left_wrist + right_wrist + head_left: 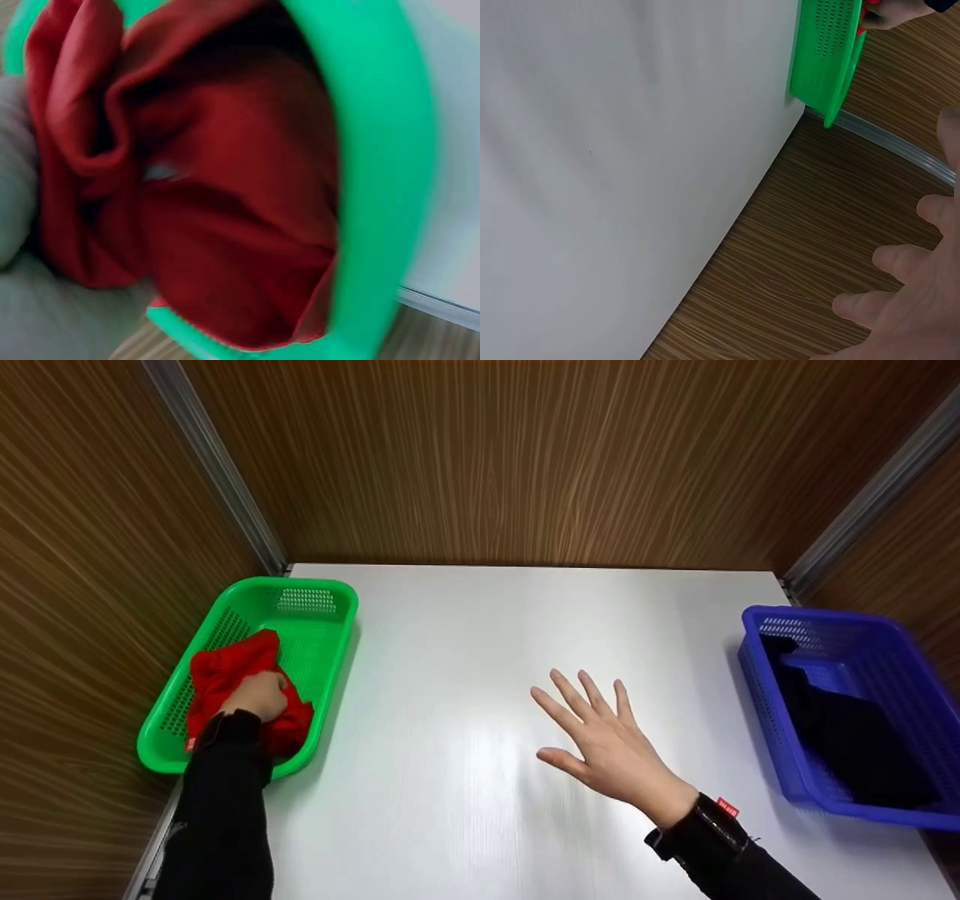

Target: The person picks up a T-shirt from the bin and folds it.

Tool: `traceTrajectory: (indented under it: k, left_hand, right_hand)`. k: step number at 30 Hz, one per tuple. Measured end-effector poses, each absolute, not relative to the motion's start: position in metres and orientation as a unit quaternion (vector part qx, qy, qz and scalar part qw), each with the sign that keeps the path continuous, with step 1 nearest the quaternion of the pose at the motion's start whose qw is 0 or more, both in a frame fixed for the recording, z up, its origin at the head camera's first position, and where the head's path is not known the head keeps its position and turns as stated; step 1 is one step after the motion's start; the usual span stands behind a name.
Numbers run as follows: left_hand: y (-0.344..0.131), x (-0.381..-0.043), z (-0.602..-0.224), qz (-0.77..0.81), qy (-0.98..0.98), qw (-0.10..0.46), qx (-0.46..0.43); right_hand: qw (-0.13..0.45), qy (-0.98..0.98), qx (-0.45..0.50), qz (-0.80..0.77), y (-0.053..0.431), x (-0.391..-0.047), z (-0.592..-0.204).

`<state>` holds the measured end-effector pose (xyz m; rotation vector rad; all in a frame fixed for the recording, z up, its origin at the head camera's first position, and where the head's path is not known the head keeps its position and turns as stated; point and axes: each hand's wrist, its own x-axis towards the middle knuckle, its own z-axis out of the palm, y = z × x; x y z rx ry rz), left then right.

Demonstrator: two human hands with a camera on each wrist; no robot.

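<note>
At the left edge of the tabletop (450, 660), inside the green basket (311, 645), the red cloth (232, 667) lies bunched beneath the nearer left hand (259, 695), whose curled fingers grip it, while the right hand (611, 750) hovers well apart, fingers spread.

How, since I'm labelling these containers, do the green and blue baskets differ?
The green basket stands at the table's left side, the blue basket at its right. The green basket holds red cloth; the blue basket holds black cloth. The left hand grips cloth inside the green basket; no hand is in the blue basket. Both are open-topped with perforated walls.
</note>
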<state>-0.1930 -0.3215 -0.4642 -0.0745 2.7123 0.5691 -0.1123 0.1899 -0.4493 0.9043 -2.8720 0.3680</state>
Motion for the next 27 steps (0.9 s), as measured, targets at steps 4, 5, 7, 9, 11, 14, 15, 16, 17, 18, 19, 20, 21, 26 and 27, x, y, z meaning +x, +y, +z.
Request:
traceTrajectory:
  k: [4,5,7,9,11,14,15,16,17,18,19,20,21,26,27]
  left_hand:
    - [-0.316,-0.205,-0.438,0.264,0.957,0.043,-0.112]
    - [-0.312,-0.207,-0.427,0.282,0.951,0.005,-0.13]
    - [-0.302,-0.209,-0.401,0.326,0.93,-0.063,-0.157]
    - [-0.29,-0.211,-0.375,0.371,0.904,-0.137,-0.164]
    - [-0.276,-0.211,-0.349,0.419,0.87,-0.206,-0.158]
    - [-0.252,-0.21,-0.314,0.498,0.809,-0.285,-0.124]
    - [-0.245,-0.209,-0.303,0.526,0.788,-0.301,-0.108]
    - [-0.237,-0.208,-0.293,0.555,0.766,-0.312,-0.089]
    - [-0.229,-0.206,-0.284,0.579,0.746,-0.32,-0.07]
    - [-0.221,-0.205,-0.276,0.602,0.726,-0.328,-0.049]
    - [-0.213,-0.203,-0.268,0.624,0.706,-0.334,-0.026]
    - [-0.204,-0.201,-0.262,0.642,0.689,-0.337,-0.006]
    - [-0.196,-0.199,-0.256,0.655,0.675,-0.34,0.014]
    - [-0.157,-0.191,-0.237,0.689,0.637,-0.335,0.086]
    - [-0.15,-0.19,-0.236,0.686,0.639,-0.335,0.099]
  right_hand:
    - [0.051,-0.946,0.296,0.12,0.19,-0.114,-0.451]
    - [0.052,-0.946,0.296,0.12,0.19,-0.114,-0.452]
    - [0.052,-0.946,0.297,0.122,0.19,-0.115,-0.453]
    - [0.053,-0.945,0.297,0.126,0.189,-0.116,-0.455]
    - [0.054,-0.945,0.296,0.13,0.188,-0.117,-0.456]
    - [0.052,-0.945,0.293,0.138,0.187,-0.117,-0.457]
    - [0.048,-0.945,0.291,0.141,0.187,-0.117,-0.457]
    - [0.045,-0.945,0.29,0.144,0.187,-0.117,-0.457]
    - [0.04,-0.945,0.288,0.148,0.186,-0.118,-0.457]
    - [0.037,-0.945,0.286,0.152,0.186,-0.118,-0.457]
    - [0.034,-0.945,0.285,0.158,0.186,-0.119,-0.456]
    - [0.033,-0.945,0.283,0.162,0.186,-0.119,-0.456]
    - [0.033,-0.944,0.282,0.165,0.186,-0.119,-0.456]
    - [0.04,-0.944,0.277,0.176,0.186,-0.121,-0.455]
    - [0.041,-0.944,0.276,0.179,0.186,-0.122,-0.455]
